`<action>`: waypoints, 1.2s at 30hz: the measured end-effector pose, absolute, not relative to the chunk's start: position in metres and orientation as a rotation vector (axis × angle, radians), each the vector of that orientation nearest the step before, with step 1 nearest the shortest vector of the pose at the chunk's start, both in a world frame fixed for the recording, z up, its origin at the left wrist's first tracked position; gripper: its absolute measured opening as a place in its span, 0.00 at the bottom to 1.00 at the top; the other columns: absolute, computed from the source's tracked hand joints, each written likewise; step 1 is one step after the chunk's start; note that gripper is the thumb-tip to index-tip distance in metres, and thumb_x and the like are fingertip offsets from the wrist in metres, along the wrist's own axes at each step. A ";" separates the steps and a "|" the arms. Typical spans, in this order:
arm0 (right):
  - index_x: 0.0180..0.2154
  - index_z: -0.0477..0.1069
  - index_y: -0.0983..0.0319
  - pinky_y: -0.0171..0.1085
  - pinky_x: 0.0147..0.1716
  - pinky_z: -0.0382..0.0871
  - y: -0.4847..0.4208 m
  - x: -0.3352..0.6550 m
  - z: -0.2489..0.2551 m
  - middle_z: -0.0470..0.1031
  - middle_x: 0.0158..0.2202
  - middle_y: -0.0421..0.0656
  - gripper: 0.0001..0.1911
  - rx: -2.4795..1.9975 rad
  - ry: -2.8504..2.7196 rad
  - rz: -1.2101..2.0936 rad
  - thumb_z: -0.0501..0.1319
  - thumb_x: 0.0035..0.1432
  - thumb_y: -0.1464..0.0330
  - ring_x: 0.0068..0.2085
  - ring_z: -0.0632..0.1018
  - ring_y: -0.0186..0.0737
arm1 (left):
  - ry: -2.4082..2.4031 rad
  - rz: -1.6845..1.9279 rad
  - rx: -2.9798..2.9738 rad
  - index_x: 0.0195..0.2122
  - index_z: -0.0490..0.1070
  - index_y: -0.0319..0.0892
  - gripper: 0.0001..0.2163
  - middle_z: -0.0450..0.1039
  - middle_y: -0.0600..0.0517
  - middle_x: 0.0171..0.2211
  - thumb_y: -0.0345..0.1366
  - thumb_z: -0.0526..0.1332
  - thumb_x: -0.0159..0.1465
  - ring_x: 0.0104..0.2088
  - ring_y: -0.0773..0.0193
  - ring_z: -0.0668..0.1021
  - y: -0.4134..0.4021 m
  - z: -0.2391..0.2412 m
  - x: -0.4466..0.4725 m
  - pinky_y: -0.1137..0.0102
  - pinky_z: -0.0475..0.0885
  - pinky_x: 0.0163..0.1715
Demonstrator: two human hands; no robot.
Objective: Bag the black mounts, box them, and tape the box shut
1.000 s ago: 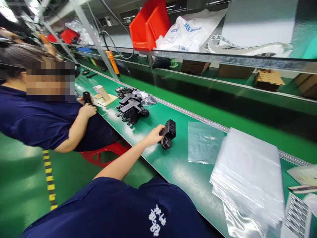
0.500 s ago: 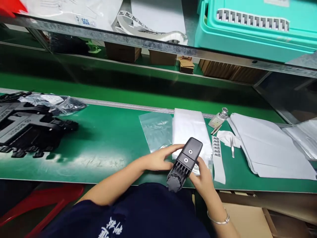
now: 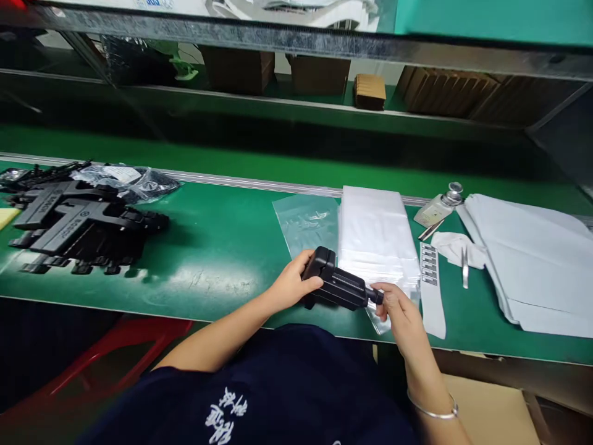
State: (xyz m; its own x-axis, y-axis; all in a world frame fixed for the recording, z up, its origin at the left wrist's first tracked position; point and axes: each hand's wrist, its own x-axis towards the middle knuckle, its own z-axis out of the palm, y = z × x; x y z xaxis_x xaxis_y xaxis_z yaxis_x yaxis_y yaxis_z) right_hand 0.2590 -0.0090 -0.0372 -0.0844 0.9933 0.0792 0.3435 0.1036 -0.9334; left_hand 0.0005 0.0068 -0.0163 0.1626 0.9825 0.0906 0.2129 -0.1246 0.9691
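Observation:
A black plastic device (image 3: 347,289) with a boxy head and a narrow end piece lies across both hands, just above the front of the green bench. My left hand (image 3: 294,283) is wrapped round its boxy head, thumb on top. At the other end, my right hand (image 3: 401,309) pinches the small knob-like end piece (image 3: 374,296) between thumb and fingers. Just behind the device is a stack of clear plastic bags (image 3: 376,225), with a single clear bag (image 3: 306,219) to its left. A strip of labels (image 3: 432,290) lies right of the stack.
Several black units (image 3: 76,225) are piled at the left. On the right are tweezers (image 3: 465,269), a white cloth (image 3: 451,246), a dispenser bottle (image 3: 435,210) and a pile of white sheets (image 3: 532,259). A metal shelf edge (image 3: 278,38) spans overhead.
The device has been turned from upright-slanting to nearly sideways, its narrow end now to the right. My right hand has shifted from its side to its end piece. The view has tilted downward.

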 end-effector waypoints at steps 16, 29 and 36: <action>0.39 0.69 0.58 0.36 0.25 0.70 0.004 0.258 -0.042 0.72 0.27 0.40 0.13 -1.140 -1.569 1.170 0.53 0.66 0.57 0.27 0.74 0.38 | 1.200 1.131 1.403 0.50 0.65 0.42 0.34 0.71 0.48 0.41 0.64 0.63 0.52 0.41 0.56 0.73 0.004 -0.021 -0.006 0.65 0.68 0.42; 0.51 0.72 0.57 0.48 0.43 0.77 -0.002 0.254 -0.055 0.78 0.46 0.49 0.27 -1.028 -1.543 1.009 0.66 0.54 0.51 0.47 0.80 0.53 | 0.996 1.060 1.432 0.56 0.60 0.44 0.37 0.69 0.44 0.50 0.62 0.65 0.53 0.49 0.52 0.73 0.000 -0.023 0.002 0.60 0.67 0.50; 0.54 0.71 0.56 0.54 0.49 0.74 -0.002 0.271 -0.047 0.76 0.52 0.52 0.27 -1.093 -1.647 0.980 0.69 0.53 0.58 0.53 0.77 0.57 | 0.858 1.040 1.518 0.54 0.64 0.44 0.31 0.69 0.41 0.55 0.57 0.66 0.55 0.58 0.47 0.71 0.007 -0.019 -0.005 0.53 0.62 0.58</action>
